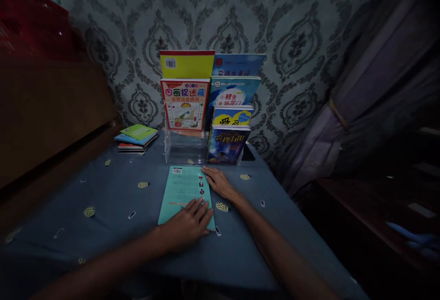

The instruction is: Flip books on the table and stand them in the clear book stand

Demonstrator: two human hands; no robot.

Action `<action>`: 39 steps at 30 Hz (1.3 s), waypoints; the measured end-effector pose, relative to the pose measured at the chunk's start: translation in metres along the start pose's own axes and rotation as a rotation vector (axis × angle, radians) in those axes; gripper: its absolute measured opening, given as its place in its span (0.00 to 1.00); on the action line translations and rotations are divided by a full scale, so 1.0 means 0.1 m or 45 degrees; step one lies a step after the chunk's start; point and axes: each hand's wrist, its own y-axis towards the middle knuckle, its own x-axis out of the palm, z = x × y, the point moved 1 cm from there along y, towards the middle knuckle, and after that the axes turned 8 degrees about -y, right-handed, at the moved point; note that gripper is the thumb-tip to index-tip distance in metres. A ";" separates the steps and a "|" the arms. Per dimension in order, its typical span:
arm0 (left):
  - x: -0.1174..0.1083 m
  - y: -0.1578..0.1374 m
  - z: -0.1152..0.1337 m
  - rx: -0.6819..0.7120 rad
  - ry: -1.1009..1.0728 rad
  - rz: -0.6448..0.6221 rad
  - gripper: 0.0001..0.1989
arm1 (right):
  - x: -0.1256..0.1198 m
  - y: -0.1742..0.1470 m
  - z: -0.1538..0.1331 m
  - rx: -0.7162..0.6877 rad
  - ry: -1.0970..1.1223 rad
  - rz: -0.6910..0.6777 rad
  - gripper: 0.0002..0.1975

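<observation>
A teal book (182, 188) lies on the cloth-covered table in front of me, its barcode at the far end. My left hand (187, 222) rests flat across its near right part, with fingers stretched out. At the far right corner, my right hand (219, 183) touches the book's edge; its fingers are extended, and the thumb side is partly hidden. Just beyond the book stands a clear acrylic display rack (185, 148). In it are a picture book with a red border (185, 107), a yellow book (192, 64), a dark blue book (227, 144) and several other blue ones.
On the left, a small stack of books (137, 136) sits with a green one on top. A brown wooden cabinet (51, 107) borders the table's left side, with a red object (34, 20) above. A tied curtain (323, 121) hangs at the right. Patterned wallpaper (192, 11) is behind.
</observation>
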 end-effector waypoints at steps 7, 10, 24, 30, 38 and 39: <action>-0.25 0.03 0.09 0.086 0.177 -0.108 0.24 | -0.09 0.00 -0.12 0.018 -0.041 -0.083 0.21; -0.38 0.04 0.10 0.020 0.114 -0.144 0.24 | -0.10 -0.04 -0.15 0.048 -0.022 -0.092 0.21; -1.28 0.16 0.20 -0.247 0.086 -0.271 0.22 | -0.29 -0.35 -0.42 0.048 0.135 -0.200 0.25; -1.46 0.30 0.00 -0.312 0.204 -0.192 0.24 | -0.32 -0.25 -0.53 0.062 0.169 -0.070 0.17; -1.71 0.65 -0.38 -0.448 0.344 -0.024 0.18 | -0.28 -0.05 -0.65 0.303 0.761 0.115 0.18; -1.74 0.67 -0.47 -0.464 0.351 0.041 0.17 | -0.27 -0.02 -0.65 0.328 0.802 0.147 0.19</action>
